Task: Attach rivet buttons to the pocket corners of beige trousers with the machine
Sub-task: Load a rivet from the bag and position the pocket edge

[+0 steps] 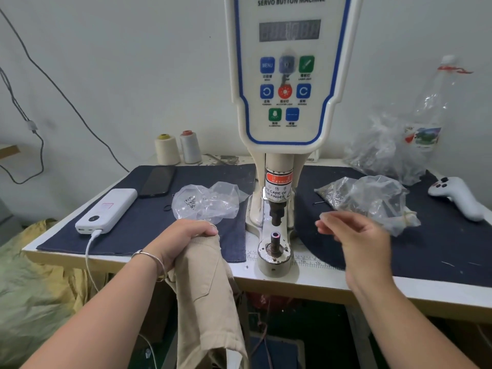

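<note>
The white servo button machine (288, 75) stands at the middle of the table. Its dark punch (276, 215) hangs above the lower die post (275, 237), with nothing between them. My left hand (186, 239) grips the top of the beige trousers (210, 296) at the table's front edge, left of the die; the cloth hangs down below the table. My right hand (356, 235) hovers to the right of the die, blurred, its fingers loosely curved toward the machine. I cannot tell whether it pinches anything small.
Dark denim mats (149, 209) cover the table. On it lie a clear plastic bag (206, 202), a bag of small metal parts (372, 201), a white power bank (107, 210) with cable, a black phone (158, 181), two thread cones (177, 149), a crushed bottle (428, 113) and a white controller (458, 197).
</note>
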Demonstrator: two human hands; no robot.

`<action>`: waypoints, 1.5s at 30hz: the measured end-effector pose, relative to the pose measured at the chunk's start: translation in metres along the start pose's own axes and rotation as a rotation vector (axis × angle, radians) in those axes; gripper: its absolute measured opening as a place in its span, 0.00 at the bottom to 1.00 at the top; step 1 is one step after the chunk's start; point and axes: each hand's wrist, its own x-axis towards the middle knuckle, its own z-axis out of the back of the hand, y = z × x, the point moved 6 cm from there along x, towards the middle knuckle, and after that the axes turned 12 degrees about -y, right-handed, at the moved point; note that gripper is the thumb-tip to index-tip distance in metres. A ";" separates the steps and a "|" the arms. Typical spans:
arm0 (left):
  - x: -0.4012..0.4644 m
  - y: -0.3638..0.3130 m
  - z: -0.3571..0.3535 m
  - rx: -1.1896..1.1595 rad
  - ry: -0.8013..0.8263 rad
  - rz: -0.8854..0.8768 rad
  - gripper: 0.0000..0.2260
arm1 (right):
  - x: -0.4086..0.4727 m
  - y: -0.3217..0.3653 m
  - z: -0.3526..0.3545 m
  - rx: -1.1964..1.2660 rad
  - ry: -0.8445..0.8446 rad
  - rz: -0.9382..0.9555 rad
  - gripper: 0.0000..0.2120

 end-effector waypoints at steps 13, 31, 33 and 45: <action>0.000 0.000 0.000 0.006 -0.015 -0.011 0.10 | -0.015 -0.021 -0.007 -0.237 0.138 0.108 0.12; -0.001 0.003 0.002 0.000 -0.047 0.022 0.17 | -0.022 -0.003 -0.018 -0.118 0.188 -0.083 0.08; -0.002 0.003 0.002 0.002 -0.031 0.030 0.17 | -0.025 -0.002 -0.023 -0.106 0.212 -0.118 0.08; -0.004 0.001 0.002 -0.013 -0.033 0.040 0.20 | -0.036 0.009 -0.046 -0.245 0.272 -0.086 0.06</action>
